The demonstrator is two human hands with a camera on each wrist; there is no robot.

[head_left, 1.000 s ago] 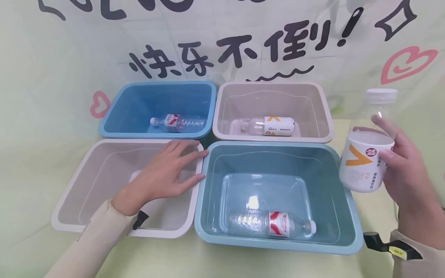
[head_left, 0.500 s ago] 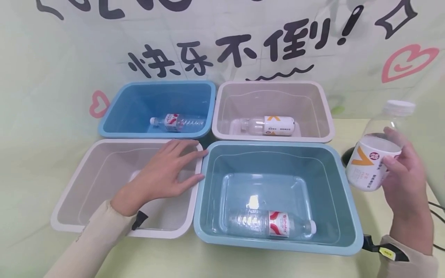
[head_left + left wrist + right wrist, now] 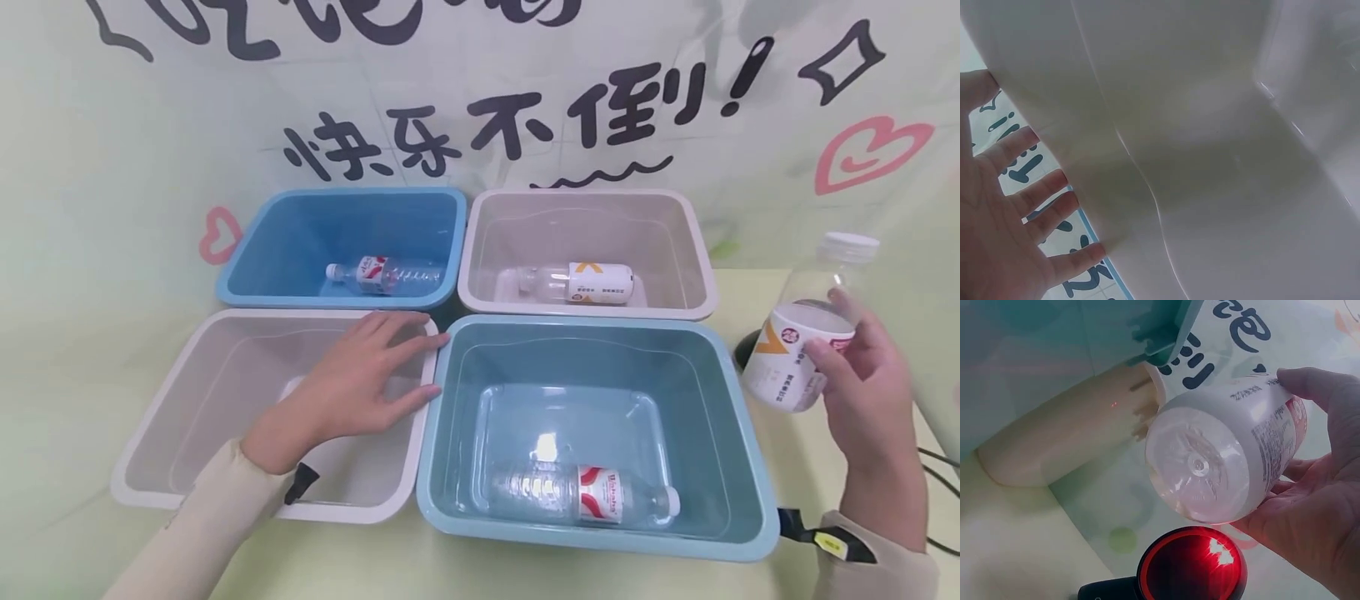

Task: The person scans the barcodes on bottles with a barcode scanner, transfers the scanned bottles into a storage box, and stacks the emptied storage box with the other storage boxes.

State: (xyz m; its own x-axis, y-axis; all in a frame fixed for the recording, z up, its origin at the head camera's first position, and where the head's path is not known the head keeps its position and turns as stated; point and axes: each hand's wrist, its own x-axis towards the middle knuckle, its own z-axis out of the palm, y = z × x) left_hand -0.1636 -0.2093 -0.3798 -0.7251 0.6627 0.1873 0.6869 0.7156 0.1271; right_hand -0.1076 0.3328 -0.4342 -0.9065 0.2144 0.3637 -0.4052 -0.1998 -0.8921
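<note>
My right hand (image 3: 870,375) grips a clear plastic bottle (image 3: 799,350) with a white cap and a white label marked with an orange V shape. The bottle leans over, its base toward the bins. In the right wrist view that bottle base (image 3: 1197,464) faces a round black device (image 3: 1191,565) glowing red, a little apart from it. My left hand (image 3: 348,387) lies over the front left greyish bin (image 3: 161,433) with its fingers spread. Fingertips (image 3: 1093,251) touch or nearly touch that bin's rim in the left wrist view, and nothing is held there.
A teal bin (image 3: 600,546) at front right holds a bottle with a red-and-white label (image 3: 600,493). Behind, a blue bin (image 3: 315,200) contains a similar bottle (image 3: 371,273), and a pinkish-grey bin (image 3: 585,198) contains a white-labelled bottle (image 3: 600,282). Dark cables (image 3: 941,475) run at right.
My right hand has carried the bottle rightward and down beside the teal bin, tilting it and turning its label. The black device came into view behind it. My left hand keeps its place.
</note>
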